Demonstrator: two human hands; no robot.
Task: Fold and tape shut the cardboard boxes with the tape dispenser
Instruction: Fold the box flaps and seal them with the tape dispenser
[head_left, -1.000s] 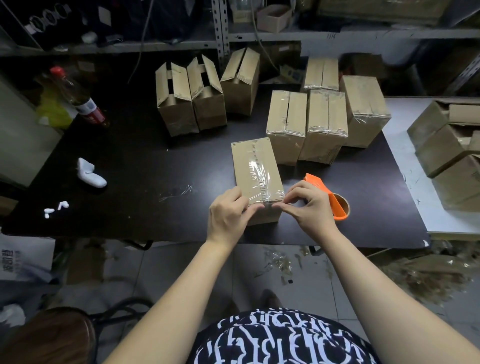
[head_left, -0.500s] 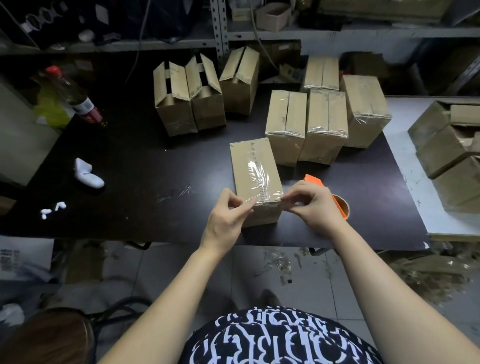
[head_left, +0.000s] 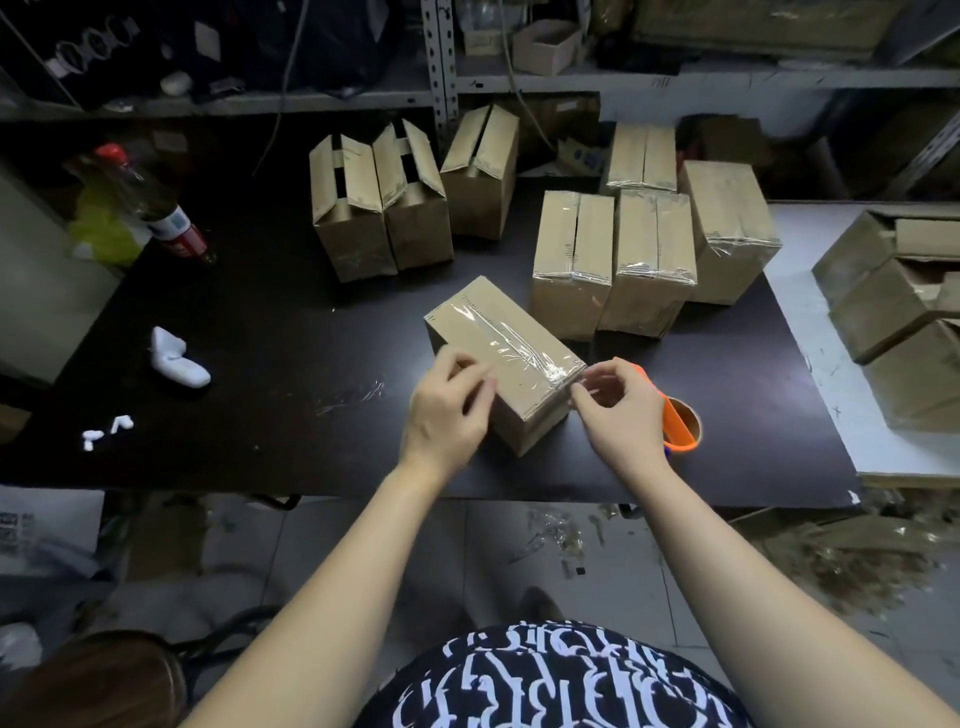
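Since half a second ago the box (head_left: 503, 358) under my hands has turned: its long axis, which ran nearly straight away from me, now lies on a diagonal, far end to the left, near end to the right. It rests on the dark table (head_left: 270, 364), close to the near edge, with clear tape running the length of its top seam and wrinkled at the near right corner. My left hand (head_left: 445, 410) lies against the box's near left side, fingers curled loosely over the top edge; contact is plain, but a firm grip I cannot tell. My right hand (head_left: 621, 402) sits at the near right corner, thumb and forefinger pinched together on the tape end where it folds over the edge. The orange tape dispenser (head_left: 678, 423) lies on the table just behind my right hand, partly hidden by it, untouched. Behind the box, to the right, stands a cluster of four taped boxes (head_left: 649, 260), touching one another. Further back and left, three open boxes (head_left: 400, 208) stand with flaps up. A bottle with a red cap (head_left: 156, 208) leans at the table's far left, and a white foam piece (head_left: 179, 358) lies left of centre with small white crumbs (head_left: 106, 428) nearer me. More open cartons (head_left: 893, 306) are stacked on the white surface to my right.
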